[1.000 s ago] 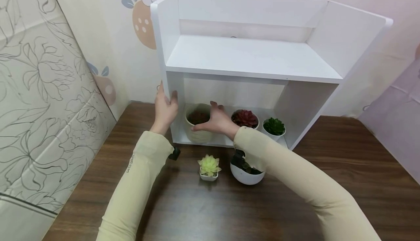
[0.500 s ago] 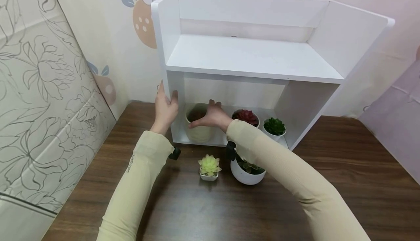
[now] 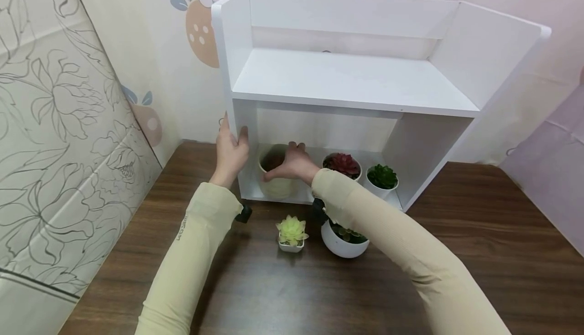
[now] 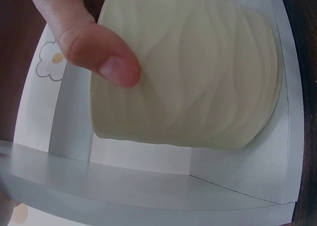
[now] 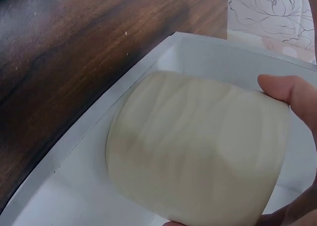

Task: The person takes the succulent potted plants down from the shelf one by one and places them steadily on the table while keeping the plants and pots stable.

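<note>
On the left of the lower level of the white shelf [image 3: 356, 104] stands a cream plant pot [image 3: 276, 187] with wavy ridges and a dark reddish inside. My right hand [image 3: 294, 165] grips its rim from the right; the thumb [image 5: 277, 87] lies on the near side, fingers round the far side. My left hand [image 3: 231, 155] holds the front edge of the shelf's left side panel, thumb inside and fingers outside. In the left wrist view the pot [image 4: 188, 72] is close, with the right thumb [image 4: 116, 62] on it.
A red succulent [image 3: 342, 165] and a green succulent [image 3: 382, 177] sit in white pots right of the cream pot. In front of the shelf, a yellow-green succulent [image 3: 292, 231] and a white bowl planter [image 3: 344, 246] stand on the wooden table [image 3: 274, 294].
My right hand has shifted slightly left, its thumb coming farther across the cream pot's front. The pot stays about where it was. My left hand has not moved from the side panel.
</note>
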